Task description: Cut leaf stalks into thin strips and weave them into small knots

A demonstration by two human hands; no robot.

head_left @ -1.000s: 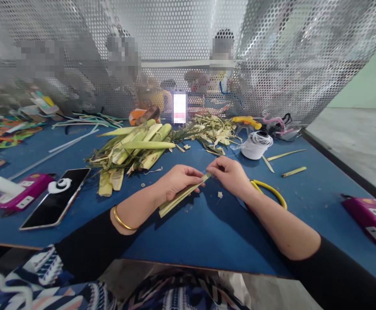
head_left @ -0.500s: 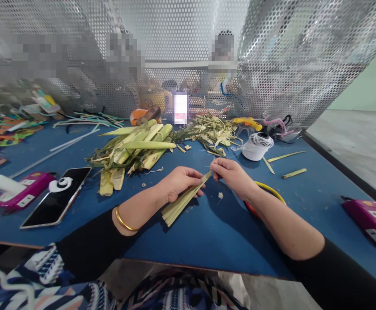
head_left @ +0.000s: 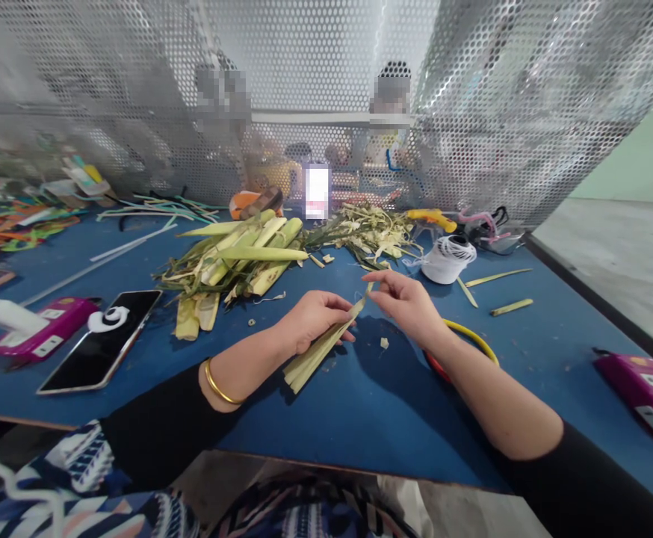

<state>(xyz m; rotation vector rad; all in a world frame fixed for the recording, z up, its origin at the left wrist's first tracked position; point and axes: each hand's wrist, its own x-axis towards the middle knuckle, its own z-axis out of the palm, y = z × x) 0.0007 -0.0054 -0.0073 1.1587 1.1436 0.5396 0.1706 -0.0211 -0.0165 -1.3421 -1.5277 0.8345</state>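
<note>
A folded pale green husk bundle (head_left: 316, 357) slants over the blue table, its wide end toward the front edge. My left hand (head_left: 318, 321) is closed around its upper part, thumb on top. At the narrow tip of the bundle is my right hand (head_left: 399, 299), thumb and forefinger pinched by the tip; what exactly lies between them is too small to tell. A thin white thread shows faintly near the tip. Behind my left hand lies a pile of green husks (head_left: 248, 254). The white thread spool (head_left: 444, 261) stands beyond my right hand.
Shredded husk scraps (head_left: 374, 230) lie below the perforated metal screen (head_left: 315, 60). A yellow and red ring (head_left: 472, 336) rests by my right forearm. A phone (head_left: 102, 344) and purple power strip (head_left: 51, 329) are at left, another power strip (head_left: 643, 392) at right.
My right hand has shifted slightly, and its fingers are spread a little more at the tip of the bundle. My left hand keeps its hold. The whole view has moved slightly.
</note>
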